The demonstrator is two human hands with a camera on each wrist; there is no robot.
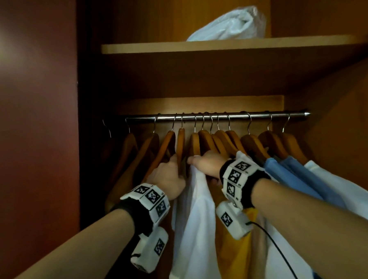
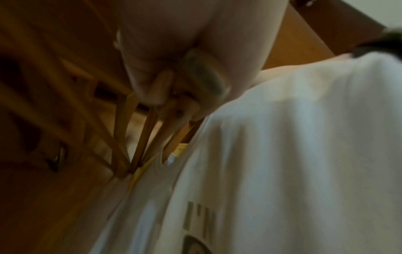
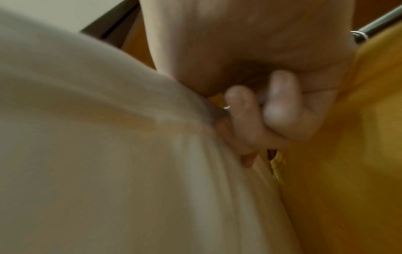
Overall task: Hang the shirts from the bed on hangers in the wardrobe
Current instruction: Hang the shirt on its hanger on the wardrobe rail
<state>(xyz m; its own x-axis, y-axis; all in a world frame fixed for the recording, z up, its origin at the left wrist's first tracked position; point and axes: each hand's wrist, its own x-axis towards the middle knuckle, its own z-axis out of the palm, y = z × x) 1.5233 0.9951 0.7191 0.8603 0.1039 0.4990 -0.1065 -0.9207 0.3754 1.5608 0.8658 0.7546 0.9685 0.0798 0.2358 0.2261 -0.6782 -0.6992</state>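
A steel rail (image 1: 220,116) in the wardrobe carries several wooden hangers. A white shirt (image 1: 196,224) hangs below the middle of the rail. My right hand (image 1: 203,160) grips the shirt's hanger at the shoulder; in the right wrist view its fingers (image 3: 239,104) curl round wood under the white shirt (image 3: 97,137). My left hand (image 1: 171,165) reaches in just left of it and holds a bare wooden hanger (image 1: 181,141). In the blurred left wrist view, my left hand (image 2: 152,72) sits among hanger bars beside the white shirt (image 2: 293,137).
A yellow shirt (image 1: 231,250) hangs right of the white one, then blue shirts (image 1: 287,176) and another white shirt (image 1: 341,186). Bare hangers fill the rail's left part. A shelf (image 1: 195,45) above holds a plastic bag (image 1: 230,25). A dark wardrobe panel (image 1: 29,126) stands left.
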